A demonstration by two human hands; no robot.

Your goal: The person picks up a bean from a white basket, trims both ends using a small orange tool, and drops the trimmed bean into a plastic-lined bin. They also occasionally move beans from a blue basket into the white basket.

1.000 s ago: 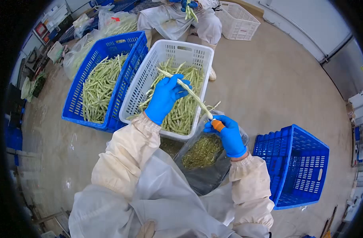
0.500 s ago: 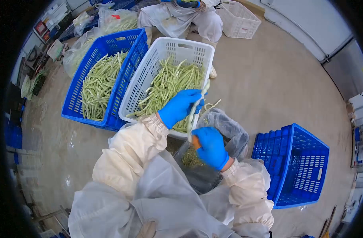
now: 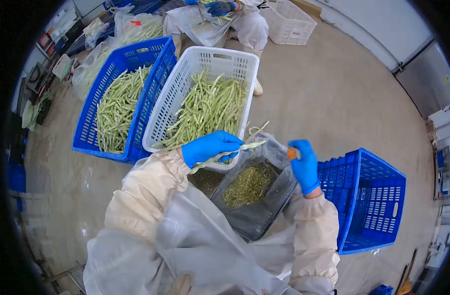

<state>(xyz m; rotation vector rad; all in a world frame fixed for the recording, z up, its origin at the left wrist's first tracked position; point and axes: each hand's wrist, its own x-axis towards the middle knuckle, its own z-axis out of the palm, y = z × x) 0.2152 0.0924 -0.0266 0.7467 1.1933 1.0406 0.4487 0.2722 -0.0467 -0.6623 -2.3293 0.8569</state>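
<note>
Nearest my view, a pale translucent apron (image 3: 195, 236) covers the wearer's lap, with cream sleeves reaching forward on both sides. Just past it I see a plastic-lined bin (image 3: 249, 219) with green scraps (image 3: 249, 186) inside. My left hand (image 3: 212, 148), gloved in blue, has its fingers closed around a long pale green bean (image 3: 250, 146); the bean slants across the near end of the white crate, its tip pointing right, over the bin's far side. My right hand (image 3: 306, 167) is raised at the right of the bin, apart from the bean, its fingers curled. An orange piece (image 3: 292, 153) shows at its fingertips; I can't tell whether it is worn or gripped.

To the right, the blue crates (image 3: 372, 196) stand nested on their side. Beyond the left hand, a white crate (image 3: 155, 115) holds many beans, and beside it on the left a blue crate (image 3: 82, 132) holds more. Farther off, clear bags (image 3: 136, 27) of beans lie near a seated co-worker (image 3: 198, 24), and another white crate (image 3: 289, 24) stands to the right.
</note>
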